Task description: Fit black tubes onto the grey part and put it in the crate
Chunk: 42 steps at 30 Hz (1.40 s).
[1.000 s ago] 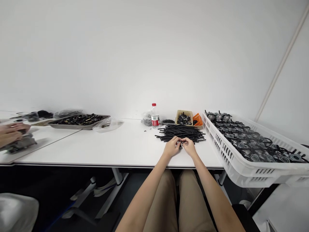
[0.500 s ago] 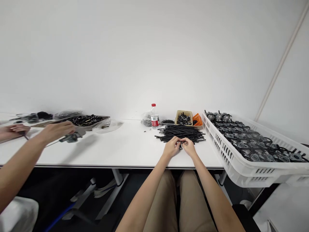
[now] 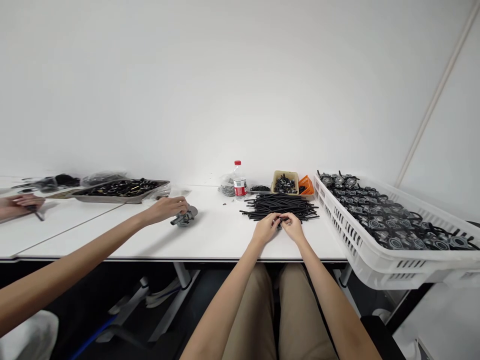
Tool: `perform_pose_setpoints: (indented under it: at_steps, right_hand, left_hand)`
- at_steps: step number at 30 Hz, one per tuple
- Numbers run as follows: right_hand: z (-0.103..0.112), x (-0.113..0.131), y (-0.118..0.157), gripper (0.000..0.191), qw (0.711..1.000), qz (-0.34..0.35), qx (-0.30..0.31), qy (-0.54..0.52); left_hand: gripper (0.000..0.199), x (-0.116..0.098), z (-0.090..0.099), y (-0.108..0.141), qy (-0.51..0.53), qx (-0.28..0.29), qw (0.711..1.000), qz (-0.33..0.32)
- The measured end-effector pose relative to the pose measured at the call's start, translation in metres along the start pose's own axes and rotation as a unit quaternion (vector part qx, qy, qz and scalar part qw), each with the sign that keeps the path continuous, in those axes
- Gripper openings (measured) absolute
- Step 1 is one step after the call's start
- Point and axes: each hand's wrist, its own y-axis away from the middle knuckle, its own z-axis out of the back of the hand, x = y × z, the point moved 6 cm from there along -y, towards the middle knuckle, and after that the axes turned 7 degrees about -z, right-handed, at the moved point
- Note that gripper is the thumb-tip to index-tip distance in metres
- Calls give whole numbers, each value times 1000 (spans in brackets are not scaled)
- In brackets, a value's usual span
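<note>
My left hand (image 3: 267,226) and my right hand (image 3: 293,227) meet at the front edge of a pile of black tubes (image 3: 279,204). Both are closed, fingertips pinched together on a small dark part (image 3: 279,226). The fingers hide most of it, so its kind is unclear. Behind the pile stand a yellowish bin (image 3: 275,181) of small dark and metallic pieces and a tilted orange basket (image 3: 307,184).
At left a co-worker's hand (image 3: 167,209) grips a grey metal part (image 3: 184,218) above the table (image 3: 217,240); their other hand (image 3: 24,204) holds a dark tool. A white crate (image 3: 360,252) of metal parts flanks me right. A red-capped bottle (image 3: 240,186) stands behind.
The co-worker's arm has swung right, bringing the grey metal part closer to me. My hands stay in place, with only slight finger movement around the small dark part.
</note>
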Motion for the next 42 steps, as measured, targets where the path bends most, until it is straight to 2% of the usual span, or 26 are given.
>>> perform_pose_setpoints:
  at_steps: [5,9,12,15,18,20,22,24,27,29,31,34,37,42]
  right_hand:
    - [3,5,1,19,1000,4,-8,14]
    - [3,6,-1,20,999,14,-25,31]
    - [1,5,-2,19,999,24,-27,40]
    - [0,5,-1,21,999,24,-18,38]
    - [1,3,-1,24,999,13,-14,29]
    - [1,1,-1,25,1000,5,-14,23]
    - [2,0,-1,25,1000,-1,-17,17]
    - [2,-2,-1,25,1000,-5,-20,14]
    - [2,-3,0,24,1000,-7,-26,16]
    - [2,-3,0,23,999,-6,-30,19]
    - [1,-3,-1,22,999,-4,-34,21]
    - [1,-1,-1,21,999,1,-42,21]
    - [5,1,0,20,997,6,-71,19]
    - [24,7,4,18,986,18,-167,16]
  left_hand:
    - [25,-1,0,1,7,7,1000,24]
    - [29,5,18,7,2,-20,997,72]
    - [29,23,52,20,-18,-50,990,130]
    - [26,53,102,43,-77,-71,968,229]
    - [34,82,160,73,-172,-105,915,349]
    - [44,96,192,91,-229,-121,874,410]
    - [51,107,210,102,-266,-117,848,443]
    - [49,116,217,106,-285,-90,841,452]
    - [41,124,215,104,-300,-39,843,444]
    - [39,122,211,99,-308,-11,850,427]
    - [36,111,205,94,-315,11,862,398]
    - [33,82,190,86,-330,33,878,345]
    - [33,42,159,72,-332,55,898,283]
    - [27,-30,74,27,-276,106,946,130]
